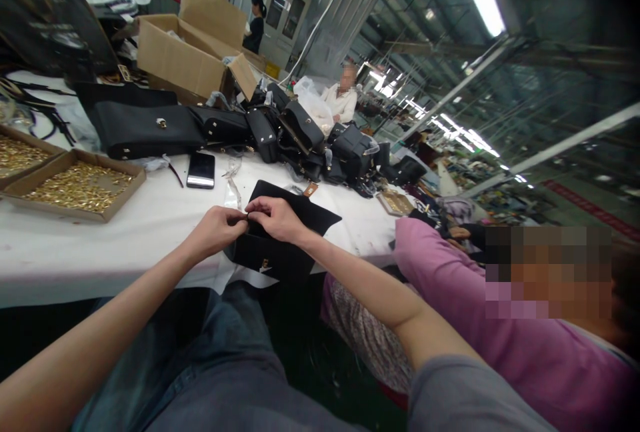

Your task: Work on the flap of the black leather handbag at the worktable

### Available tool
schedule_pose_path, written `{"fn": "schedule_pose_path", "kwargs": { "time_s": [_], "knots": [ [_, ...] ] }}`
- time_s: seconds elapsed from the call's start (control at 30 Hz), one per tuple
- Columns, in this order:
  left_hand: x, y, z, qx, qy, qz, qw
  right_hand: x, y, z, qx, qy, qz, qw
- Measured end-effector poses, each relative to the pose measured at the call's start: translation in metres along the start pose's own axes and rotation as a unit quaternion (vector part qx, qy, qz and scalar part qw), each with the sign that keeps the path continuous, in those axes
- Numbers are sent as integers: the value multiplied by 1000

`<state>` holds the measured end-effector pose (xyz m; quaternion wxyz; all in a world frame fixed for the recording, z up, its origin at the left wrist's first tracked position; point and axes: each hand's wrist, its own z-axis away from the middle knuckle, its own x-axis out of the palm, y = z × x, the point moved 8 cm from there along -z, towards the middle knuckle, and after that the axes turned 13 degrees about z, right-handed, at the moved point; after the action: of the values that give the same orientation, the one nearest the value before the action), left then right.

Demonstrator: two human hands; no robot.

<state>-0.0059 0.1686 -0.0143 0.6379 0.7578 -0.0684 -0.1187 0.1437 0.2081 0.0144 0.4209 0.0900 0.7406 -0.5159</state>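
A black handbag (280, 257) with a gold clasp lies at the table's front edge, its flap (310, 213) folded back. At the bag's upper left corner, my left hand (219, 227) pinches with thumb and finger. Right beside it my right hand (274, 216) pinches at the same corner, resting over the bag's opening. The fingertips of both hands nearly meet there. Whatever small part lies between them is too small to make out. A brown tag (311, 189) sits by the flap.
Cardboard trays of gold metal pieces (80, 187) stand at left, near a phone (201, 171). Black handbags (150, 127) are piled along the back, before a cardboard box (183, 59). A co-worker in a pink top (450, 285) sits close on my right.
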Motion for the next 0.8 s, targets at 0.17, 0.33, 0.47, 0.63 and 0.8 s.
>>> {"fn": "schedule_pose_path", "kwargs": {
  "time_s": [0.17,0.33,0.47,0.63,0.8],
  "knots": [
    [-2,-5,-2,-41,6,-19,999,2,-6,1,-21,-6,35,999],
    [-5,-10,-8,-62,19,-50,997,3,-8,2,-30,-15,44,998],
    [-4,-16,-7,-80,14,-25,996,5,-11,2,-36,-23,56,998],
    [-5,-21,-9,-78,15,-16,997,4,-13,2,-42,-27,68,996],
    [-6,-18,-13,-63,16,-52,997,-1,-10,6,-55,-59,43,996]
  ]
}}
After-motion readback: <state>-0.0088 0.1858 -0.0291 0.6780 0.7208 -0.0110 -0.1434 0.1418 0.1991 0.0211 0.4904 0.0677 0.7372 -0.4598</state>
